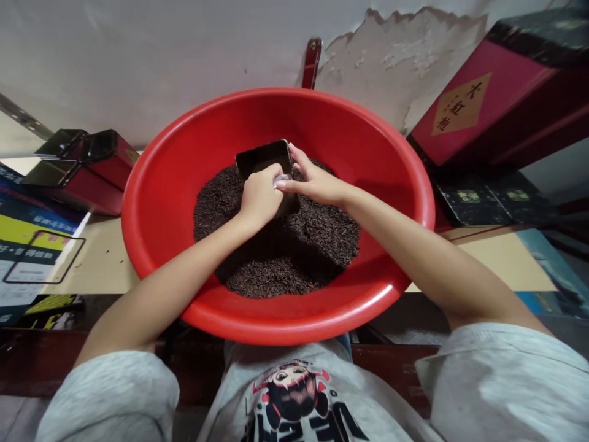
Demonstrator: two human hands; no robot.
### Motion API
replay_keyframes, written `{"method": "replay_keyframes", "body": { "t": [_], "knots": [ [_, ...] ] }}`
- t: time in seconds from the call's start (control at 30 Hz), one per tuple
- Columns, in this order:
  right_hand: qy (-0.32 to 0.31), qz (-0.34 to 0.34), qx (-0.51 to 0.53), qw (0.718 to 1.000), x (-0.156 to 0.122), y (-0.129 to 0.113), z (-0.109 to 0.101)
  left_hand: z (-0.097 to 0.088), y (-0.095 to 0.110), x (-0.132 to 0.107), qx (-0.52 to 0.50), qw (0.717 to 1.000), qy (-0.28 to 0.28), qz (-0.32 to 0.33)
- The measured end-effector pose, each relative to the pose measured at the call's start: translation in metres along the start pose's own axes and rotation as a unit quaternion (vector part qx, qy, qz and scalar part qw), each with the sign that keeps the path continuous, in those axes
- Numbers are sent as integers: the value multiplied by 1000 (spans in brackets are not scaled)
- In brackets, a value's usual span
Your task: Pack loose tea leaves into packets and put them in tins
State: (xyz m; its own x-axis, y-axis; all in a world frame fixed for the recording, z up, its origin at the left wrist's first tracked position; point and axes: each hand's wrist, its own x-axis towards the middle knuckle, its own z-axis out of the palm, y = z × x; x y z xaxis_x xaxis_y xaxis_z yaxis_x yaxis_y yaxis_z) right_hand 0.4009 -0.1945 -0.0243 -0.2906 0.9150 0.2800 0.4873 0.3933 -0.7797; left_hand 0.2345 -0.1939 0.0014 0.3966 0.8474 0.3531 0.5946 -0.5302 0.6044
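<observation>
Above the dark tea leaves in a big red plastic basin, both hands meet at a dark rectangular tin. My left hand is closed at the tin's near side, fingers curled and the back of the hand facing me. My right hand grips the tin's right edge, its fingers along the side and its thumb reaching toward the left hand. Between the hands shows a small silvery piece, too small to name. The tin's lower part is in shadow and partly hidden by the hands.
Dark-topped red tins stand stacked at left beside printed boards. At right are a large red tin with a label and black-topped tins. The basin rests on a pale board before a peeling wall.
</observation>
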Motion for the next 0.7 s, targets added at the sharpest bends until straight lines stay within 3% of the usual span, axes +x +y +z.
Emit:
{"method": "replay_keyframes", "body": {
  "t": [0.17,0.27,0.37,0.53,0.63,0.7],
  "knots": [
    [-8,-53,2,999,-6,-24,-7,-7,5,-5,-98,994,49,29],
    [49,-102,-42,993,-7,-28,-6,-10,1,0,-168,979,77,83],
    [137,-135,-98,976,-5,-27,-1,-11,-7,10,-205,967,120,94],
    [202,-66,-136,968,1,-25,6,-14,-21,21,-103,978,147,104],
    [194,4,0,981,3,-25,4,-15,-30,24,8,986,152,60],
    [187,71,127,972,3,-25,2,-14,-36,25,33,989,140,39]
  ]
}}
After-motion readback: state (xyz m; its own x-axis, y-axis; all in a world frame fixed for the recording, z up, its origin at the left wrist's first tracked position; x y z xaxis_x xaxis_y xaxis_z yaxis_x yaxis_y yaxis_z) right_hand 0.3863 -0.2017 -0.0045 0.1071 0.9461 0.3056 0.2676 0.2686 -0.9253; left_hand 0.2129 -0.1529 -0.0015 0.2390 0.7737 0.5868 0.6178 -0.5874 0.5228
